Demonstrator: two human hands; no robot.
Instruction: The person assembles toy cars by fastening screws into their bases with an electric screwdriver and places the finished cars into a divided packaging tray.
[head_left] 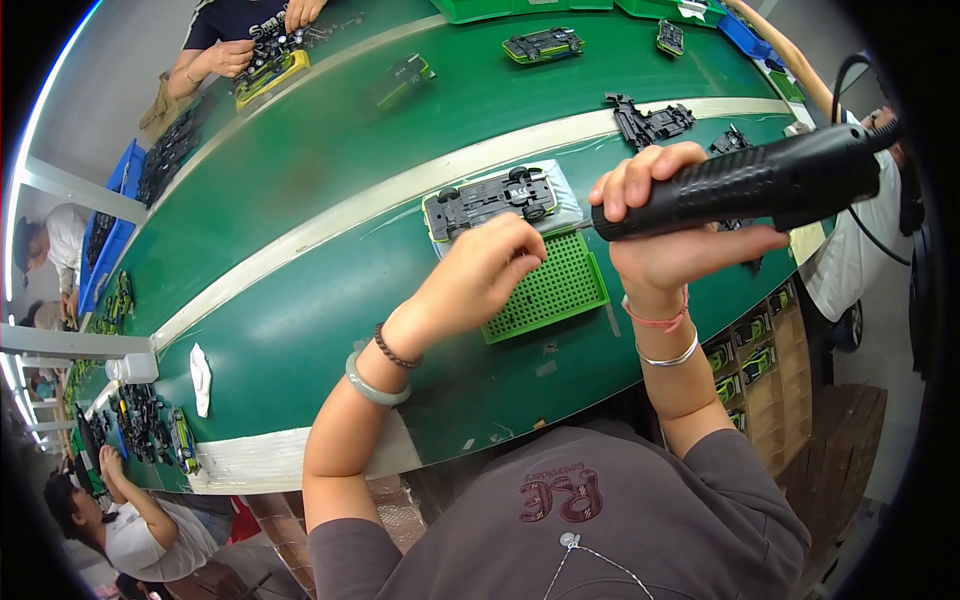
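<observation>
My right hand (pixel 650 220) is wrapped round a black electric screwdriver (pixel 750 188), held sideways above the table with its cord trailing off to the right. My left hand (pixel 480 270) has its fingers curled, thumb close to the index finger; whatever they pinch, if anything, is too small to make out. Just beyond it a toy car (pixel 485 203) lies upside down on a pale blue pad (pixel 568 200), its black underside and wheels facing up. Partly under my left hand sits a green perforated tray (pixel 555 290). The screwdriver's tip is not clearly visible.
Black chassis parts (pixel 645 122) lie at the right. On the green belt beyond the pale strip are more upturned toy cars (pixel 543 45). Across it a co-worker's hands (pixel 235 58) handle a car. A white cloth (pixel 200 380) and a cardboard divider box (pixel 775 370) flank me.
</observation>
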